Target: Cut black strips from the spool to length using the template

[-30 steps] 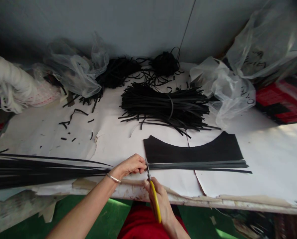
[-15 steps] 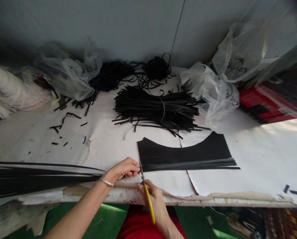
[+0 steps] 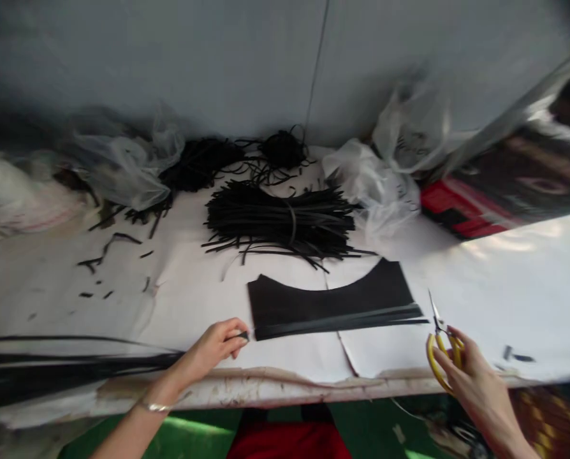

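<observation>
**Two hands apart at the table edge**

Head view: left hand point(image 3: 213, 347) pinches the long black strips point(image 3: 74, 370) trailing toward nine o'clock. Right hand point(image 3: 476, 382), at four o'clock, grips yellow-handled scissors point(image 3: 438, 347), blades nearly closed, beside the cut black strips point(image 3: 337, 319).

Tied bundle of black strips point(image 3: 280, 223), clear plastic bags point(image 3: 127, 169) (crumpled), tangled black cord point(image 3: 280, 150), red box point(image 3: 457, 207)

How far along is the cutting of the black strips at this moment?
Done: a tied bundle of cut strips lies at the back, and more cut strips lie by the black sheet. In hand: the left hand pinches the ends of the long strips; the right hand holds the scissors off to the side. Left: those long strips are uncut.
</observation>
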A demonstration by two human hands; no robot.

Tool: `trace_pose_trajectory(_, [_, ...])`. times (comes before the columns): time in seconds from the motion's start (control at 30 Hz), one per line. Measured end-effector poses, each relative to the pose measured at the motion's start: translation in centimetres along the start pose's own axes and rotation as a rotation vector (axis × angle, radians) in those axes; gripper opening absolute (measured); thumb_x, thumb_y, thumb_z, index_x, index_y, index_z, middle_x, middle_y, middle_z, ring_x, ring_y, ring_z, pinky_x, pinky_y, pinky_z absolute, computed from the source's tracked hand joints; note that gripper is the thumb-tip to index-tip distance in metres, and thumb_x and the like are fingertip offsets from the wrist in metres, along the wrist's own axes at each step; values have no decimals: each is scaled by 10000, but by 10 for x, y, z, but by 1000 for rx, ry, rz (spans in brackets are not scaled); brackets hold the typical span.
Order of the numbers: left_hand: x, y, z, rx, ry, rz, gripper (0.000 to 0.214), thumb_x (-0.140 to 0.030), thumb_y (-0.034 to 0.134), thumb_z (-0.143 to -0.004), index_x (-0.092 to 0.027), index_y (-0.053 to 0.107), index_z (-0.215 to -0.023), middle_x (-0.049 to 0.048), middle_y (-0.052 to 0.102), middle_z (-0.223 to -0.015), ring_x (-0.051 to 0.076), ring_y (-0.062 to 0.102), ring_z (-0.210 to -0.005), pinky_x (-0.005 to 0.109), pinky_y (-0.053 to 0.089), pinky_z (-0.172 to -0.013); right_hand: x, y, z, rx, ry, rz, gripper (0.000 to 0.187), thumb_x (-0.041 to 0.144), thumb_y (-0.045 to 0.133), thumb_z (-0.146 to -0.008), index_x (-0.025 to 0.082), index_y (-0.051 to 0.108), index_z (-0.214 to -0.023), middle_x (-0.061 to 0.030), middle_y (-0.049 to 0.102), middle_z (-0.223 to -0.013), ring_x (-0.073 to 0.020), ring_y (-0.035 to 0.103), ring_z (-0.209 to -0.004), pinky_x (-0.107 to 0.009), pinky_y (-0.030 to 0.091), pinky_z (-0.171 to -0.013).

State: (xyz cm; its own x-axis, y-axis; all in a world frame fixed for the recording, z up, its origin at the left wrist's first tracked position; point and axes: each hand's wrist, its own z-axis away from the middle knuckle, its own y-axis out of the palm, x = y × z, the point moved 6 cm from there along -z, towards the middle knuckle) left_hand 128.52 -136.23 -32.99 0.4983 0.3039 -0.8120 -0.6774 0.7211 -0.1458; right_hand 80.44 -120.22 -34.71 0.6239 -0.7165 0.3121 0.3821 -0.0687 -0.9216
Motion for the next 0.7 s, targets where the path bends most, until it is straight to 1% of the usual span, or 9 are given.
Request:
trace_pose_trajectory(0.07, [9,0,-3,-5,-9,-58,246,-401,497,-839,-190,484,-966,-69,495,-586,101,399,-546,230,283,-537,-38,-26,-37,-48,56,126,710,527,348,-832,81,398,-1382,-197,643,-1054,-327,627,-951,-413,471,-808])
trace_pose_trajectory(0.17, [18,-3,-7,-23,-16,-102,243,-428,503,-837,-214,437,-933,-80,490,-563,103,396,-540,229,292,-550,-65,-52,-70,-29,99,210,623,426,389,-860,51,461,-1352,-243,640,-1011,-344,624,-946,-434,449,-796])
trace_pose_trajectory(0.23, [13,-4,-4,-54,-10,-90,228,-416,504,-838,-221,417,-915,-83,489,-568,103,405,-551,226,303,-563,-64,-60,-78,-17,139,275,540,392,404,-873,87,549,-1295,-292,621,-995,-395,616,-923,-485,423,-725])
trace_pose_trajectory(0.3, [2,-2,0,-86,15,-58,194,-374,503,-840,-223,400,-905,-84,498,-577,101,417,-563,221,314,-574,-41,-59,-76,-57,88,347,477,369,403,-872,127,616,-1224,-324,581,-1078,-430,588,-950,-521,392,-700])
trace_pose_trajectory(0.4, [-11,-1,2,-122,64,-37,179,-306,529,-828,-218,399,-914,-76,537,-596,99,438,-572,220,331,-585,47,-28,-48,11,-154,108,440,439,429,-846,175,637,-1130,-241,615,-1067,-346,606,-862,-487,428,-740])
trace_pose_trajectory(0.5, [-18,-7,6,-164,82,-5,187,-268,550,-823,-216,399,-921,-72,552,-599,98,461,-583,219,344,-599,175,37,36,636,-313,-634,524,595,419,-845,189,548,-1152,-111,639,-861,-235,600,-688,-388,499,-672])
trace_pose_trajectory(0.57, [-21,-9,11,-174,93,17,198,-248,559,-819,-217,395,-924,-72,554,-605,96,470,-591,218,348,-610,252,68,101,919,-382,-887,496,616,399,-885,195,508,-1124,-57,598,-835,-184,574,-639,-321,489,-580])
trace_pose_trajectory(0.63, [-25,-10,17,-161,109,39,215,-234,568,-816,-218,389,-935,-72,559,-617,93,471,-595,216,347,-612,301,92,146,1020,-412,-960,477,628,414,-893,195,481,-1080,-13,562,-779,-157,562,-609,-280,474,-526])
trace_pose_trajectory(0.7, [-26,-10,20,-141,128,74,226,-239,569,-825,-221,379,-945,-68,571,-627,94,482,-598,218,351,-609,327,109,168,1048,-427,-994,454,631,416,-901,194,465,-1011,24,526,-709,-128,531,-543,-248,447,-479])
